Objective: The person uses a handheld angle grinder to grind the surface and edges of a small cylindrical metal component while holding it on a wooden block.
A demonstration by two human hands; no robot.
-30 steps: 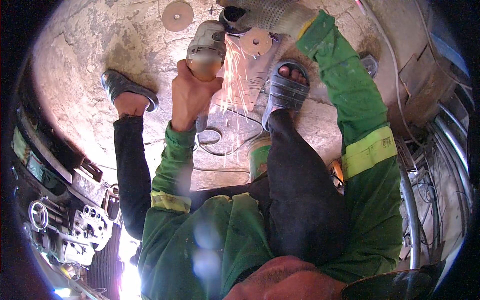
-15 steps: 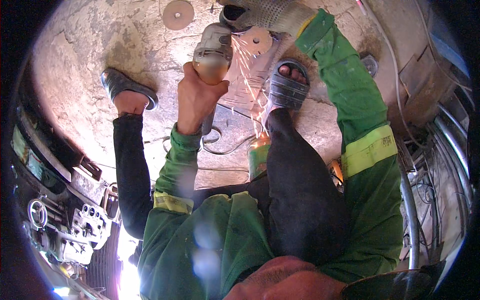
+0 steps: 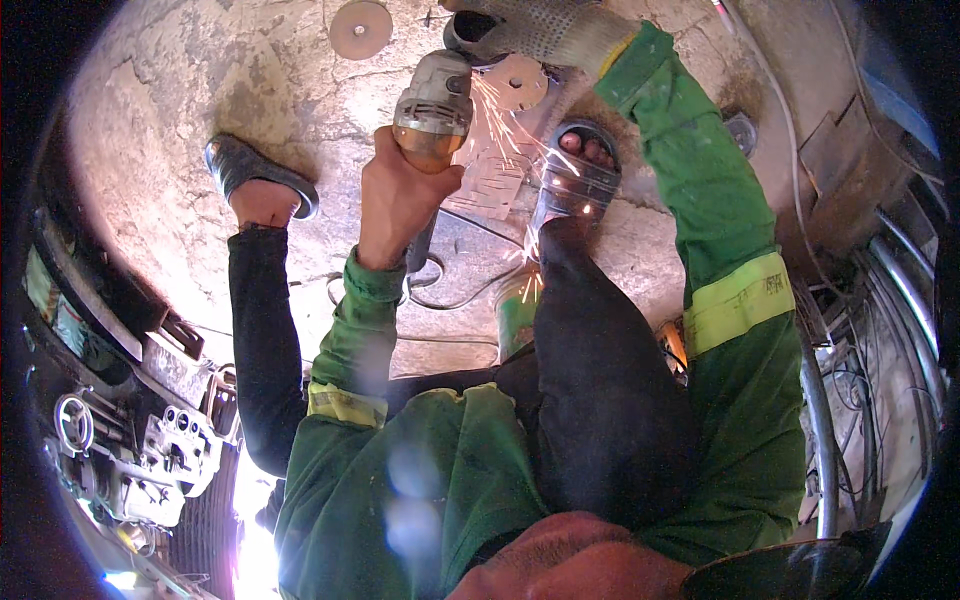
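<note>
My left hand (image 3: 405, 195), bare, is wrapped around the body of an angle grinder (image 3: 435, 105). The grinder's grey head points away from me, close to a dark, hollow, round-ended piece (image 3: 468, 32) at the top edge. My right hand (image 3: 550, 28), in a dotted work glove, grips that piece; its fingertips are partly cut off by the picture's edge. Bright sparks (image 3: 500, 120) stream from beside the grinder head toward my right foot. The grinder's disc and its exact contact point cannot be made out.
A round disc (image 3: 361, 30) lies on the concrete floor. A perforated round plate (image 3: 517, 84) lies beyond my right sandal (image 3: 578, 180); my left sandal (image 3: 262, 178) is further left. A green container (image 3: 515, 320) stands by my leg, near a cable (image 3: 455, 300). Pipes (image 3: 905, 280) line the right.
The grinder and my left hand have shifted slightly to the right and nearer to me. The sparks now scatter more across my right foot. My right hand has moved slightly right.
</note>
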